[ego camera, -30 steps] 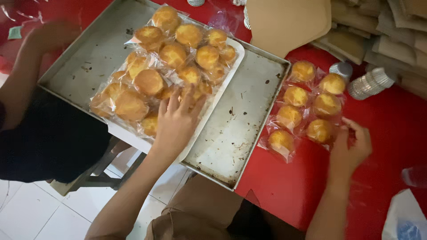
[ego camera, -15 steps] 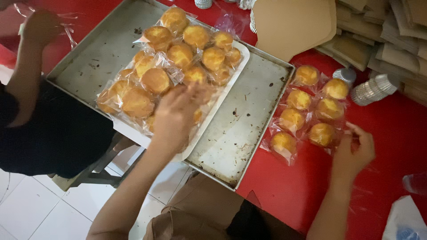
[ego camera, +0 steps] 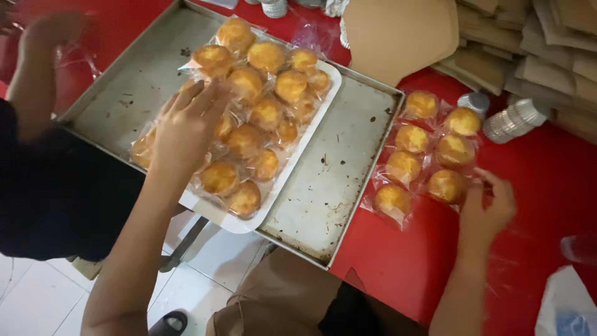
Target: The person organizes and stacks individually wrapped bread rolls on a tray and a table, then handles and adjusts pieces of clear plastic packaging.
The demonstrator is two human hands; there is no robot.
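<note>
Left hand spread flat on wrapped buns in the white tray (farther up the pile than a second ago); right hand loosely open, touching bagged buns on the red table.

Soft even indoor light, slight motion blur, mild wrapper glare
</note>
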